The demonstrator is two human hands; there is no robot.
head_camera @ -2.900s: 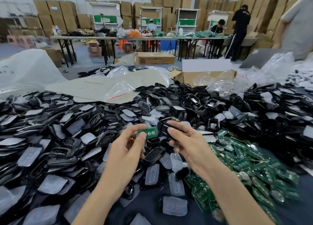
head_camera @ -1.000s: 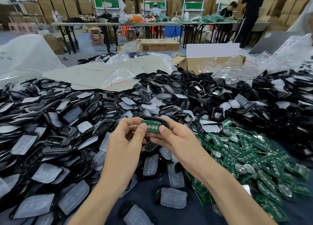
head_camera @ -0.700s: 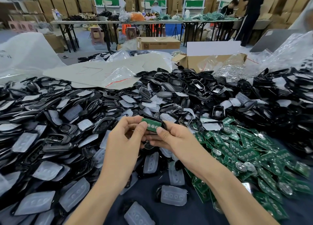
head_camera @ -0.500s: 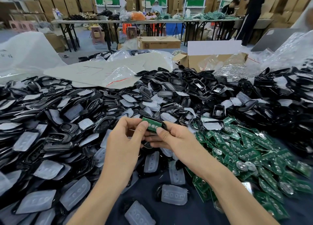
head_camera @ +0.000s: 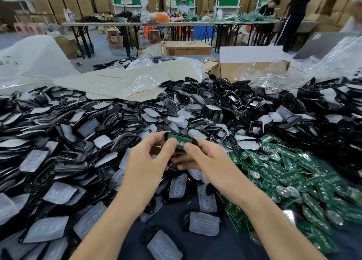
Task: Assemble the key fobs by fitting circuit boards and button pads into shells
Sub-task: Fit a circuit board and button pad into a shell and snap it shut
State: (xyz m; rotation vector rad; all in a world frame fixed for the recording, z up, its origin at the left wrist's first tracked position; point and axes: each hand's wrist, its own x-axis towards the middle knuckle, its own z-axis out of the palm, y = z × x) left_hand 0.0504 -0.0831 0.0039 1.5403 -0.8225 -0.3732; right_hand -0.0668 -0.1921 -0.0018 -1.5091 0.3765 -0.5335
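On the left side of the table lies a big heap of black shells (head_camera: 78, 156), mixed with soft, cloudy-white button pads (head_camera: 58, 195). Each pad has a row of small round bumps. Some pads sit inside shells and some lie loose.

In the middle, above the heap, the person's left hand (head_camera: 145, 161) and right hand (head_camera: 207, 159) hold one black shell (head_camera: 167, 136) between them. The shell is small and shiny, with rounded corners and a raised rim. A green circuit board (head_camera: 181, 139) lies in the shell. The board is a little rectangle with a few round silver spots on it. Its edges look close to the rim, but whether it is pushed all the way in cannot be told.

Both hands pinch the shell. The left thumb presses on the left part of the board, and the right thumb presses on it just beside the left thumb. The other fingers of both hands curl under the shell. The two hands are close together, thumb tips almost touching.

Below the hands, a few pads lie on the dark blue table cover (head_camera: 231, 246).

To the right of the hands is a pile of green boards (head_camera: 284, 173), some with a round silver part on them. Past that pile, on the far right, is another heap of shells (head_camera: 323, 112).
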